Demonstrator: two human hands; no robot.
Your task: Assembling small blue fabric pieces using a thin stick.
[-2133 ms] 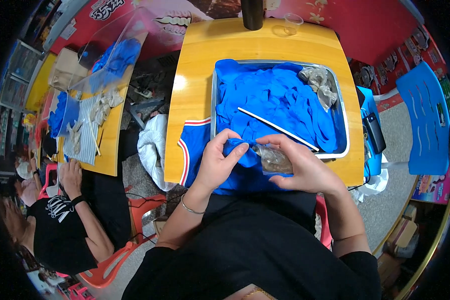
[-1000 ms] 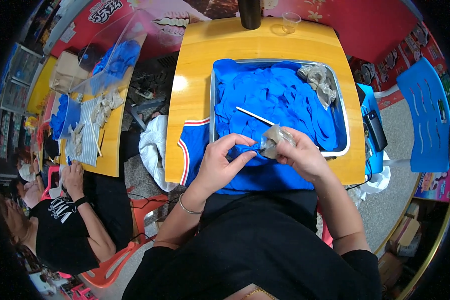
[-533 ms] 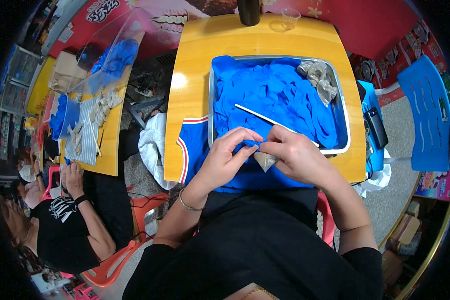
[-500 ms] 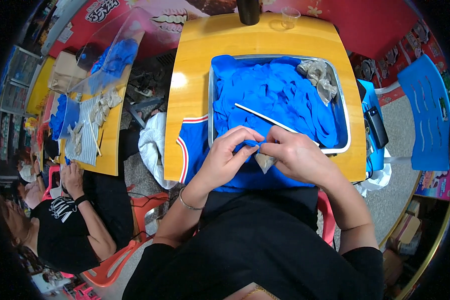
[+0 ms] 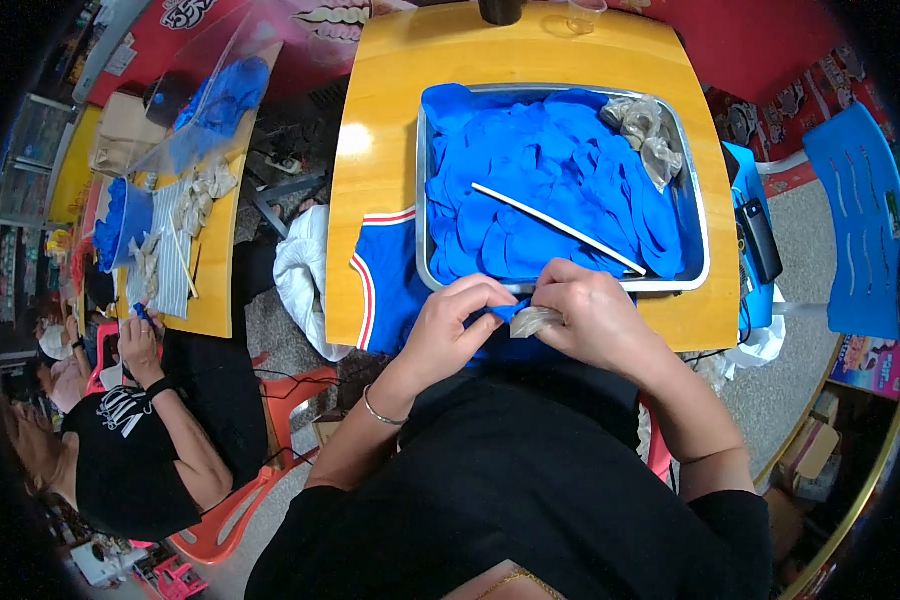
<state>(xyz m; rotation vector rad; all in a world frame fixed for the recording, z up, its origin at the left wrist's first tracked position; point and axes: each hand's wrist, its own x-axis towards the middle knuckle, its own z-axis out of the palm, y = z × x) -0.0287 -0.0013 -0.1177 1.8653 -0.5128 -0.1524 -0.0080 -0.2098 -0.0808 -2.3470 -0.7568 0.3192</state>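
Observation:
Above the near edge of a metal tray, my two hands meet over a small blue piece of limp, thin material. My left hand pinches one end of this blue piece between thumb and fingers. My right hand is closed at its other end, together with a crumpled, greyish-beige translucent piece that sticks out below the fingers. Many flat blue pieces fill the tray. A white stick lies slanted across them. Crumpled greyish-beige pieces are heaped in the tray's far right corner.
Blue cloth with red-and-white trim lies left of the tray on the yellow table. A dark cylinder and clear cup stand at the back. Another person works at the left table. A blue chair stands right.
The whole view has shifted, so the tray sits higher. The greyish-beige piece, hanging down between my hands before, now bends sideways by my right fingers. More of the blue piece shows.

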